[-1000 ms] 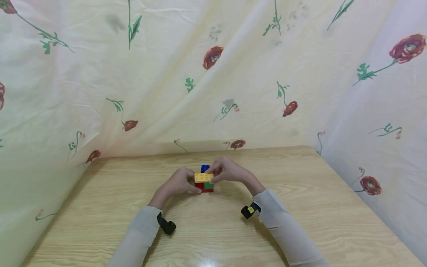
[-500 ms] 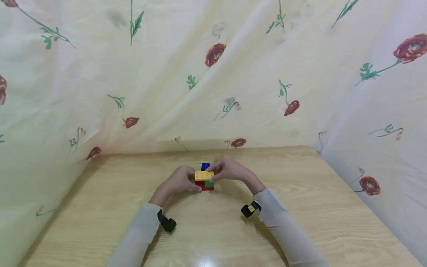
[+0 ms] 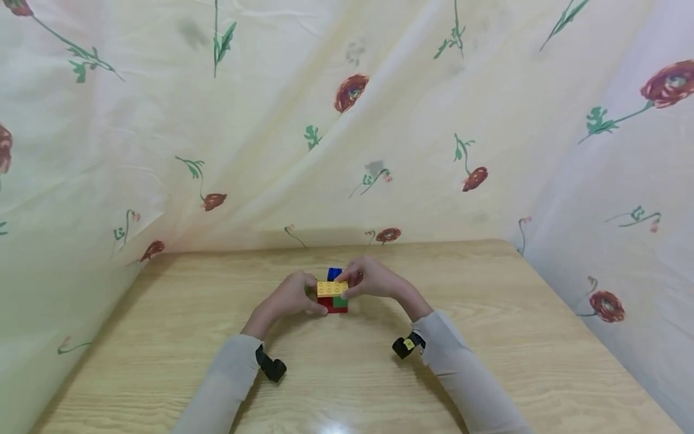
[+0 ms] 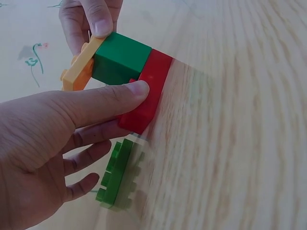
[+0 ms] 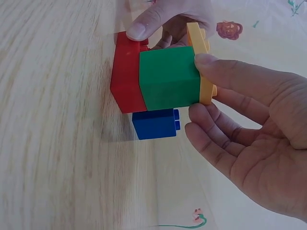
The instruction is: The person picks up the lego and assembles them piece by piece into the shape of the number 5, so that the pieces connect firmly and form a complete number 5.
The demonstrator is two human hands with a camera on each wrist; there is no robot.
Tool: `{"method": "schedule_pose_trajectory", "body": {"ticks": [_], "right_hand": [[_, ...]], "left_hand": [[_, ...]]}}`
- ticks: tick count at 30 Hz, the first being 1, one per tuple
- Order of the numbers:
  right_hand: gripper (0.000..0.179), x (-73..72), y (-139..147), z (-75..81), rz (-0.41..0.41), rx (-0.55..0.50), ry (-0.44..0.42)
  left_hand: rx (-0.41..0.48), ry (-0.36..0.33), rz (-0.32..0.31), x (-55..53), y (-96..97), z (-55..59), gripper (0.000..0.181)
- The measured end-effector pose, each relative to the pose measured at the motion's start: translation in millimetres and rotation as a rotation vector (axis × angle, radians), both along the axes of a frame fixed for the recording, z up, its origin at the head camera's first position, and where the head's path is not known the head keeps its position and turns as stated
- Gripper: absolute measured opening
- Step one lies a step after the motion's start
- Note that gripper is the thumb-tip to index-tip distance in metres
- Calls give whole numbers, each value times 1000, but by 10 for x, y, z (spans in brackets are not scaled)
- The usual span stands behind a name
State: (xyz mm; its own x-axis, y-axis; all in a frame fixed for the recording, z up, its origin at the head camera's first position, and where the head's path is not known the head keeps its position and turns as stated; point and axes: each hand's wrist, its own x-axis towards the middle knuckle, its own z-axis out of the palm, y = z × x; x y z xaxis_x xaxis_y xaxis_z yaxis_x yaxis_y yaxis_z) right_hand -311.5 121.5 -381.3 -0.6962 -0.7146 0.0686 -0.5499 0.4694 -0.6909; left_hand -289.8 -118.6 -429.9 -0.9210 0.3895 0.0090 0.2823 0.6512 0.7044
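A red brick [image 4: 152, 91] lies on the table with a tall green brick [image 5: 170, 79] standing on one end of it. Across the top of the green brick sits a flat yellow brick [image 3: 332, 288], studs up, its left end jutting out over the red one. My left hand [image 3: 293, 299] grips the red brick, thumb on its near side; its fingertips are partly hidden behind. On the right, my right hand [image 3: 374, 279] pinches the yellow brick's end above the green brick, with thumb and fingers on opposite sides.
Just behind the stack stands a blue brick [image 5: 154, 124]. A lighter green studded brick [image 4: 115, 172] rests on the table beyond my left fingers. The wooden table [image 3: 336, 374] ends at a flowered cloth [image 3: 260, 120] behind and at both sides.
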Motion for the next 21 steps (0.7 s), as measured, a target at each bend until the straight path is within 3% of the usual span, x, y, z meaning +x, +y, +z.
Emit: {"method": "schedule_pose_trajectory", "body": {"ticks": [11, 15, 21], "right_hand": [[29, 21, 16, 11, -5, 9, 0], [29, 17, 13, 6, 5, -2, 8], [29, 9, 1, -2, 2, -20, -10]], "left_hand": [[-55, 6, 1, 22, 14, 48, 31], [-67, 6, -15, 36, -67, 123, 26], [-36, 66, 32, 12, -215, 267, 23]]}}
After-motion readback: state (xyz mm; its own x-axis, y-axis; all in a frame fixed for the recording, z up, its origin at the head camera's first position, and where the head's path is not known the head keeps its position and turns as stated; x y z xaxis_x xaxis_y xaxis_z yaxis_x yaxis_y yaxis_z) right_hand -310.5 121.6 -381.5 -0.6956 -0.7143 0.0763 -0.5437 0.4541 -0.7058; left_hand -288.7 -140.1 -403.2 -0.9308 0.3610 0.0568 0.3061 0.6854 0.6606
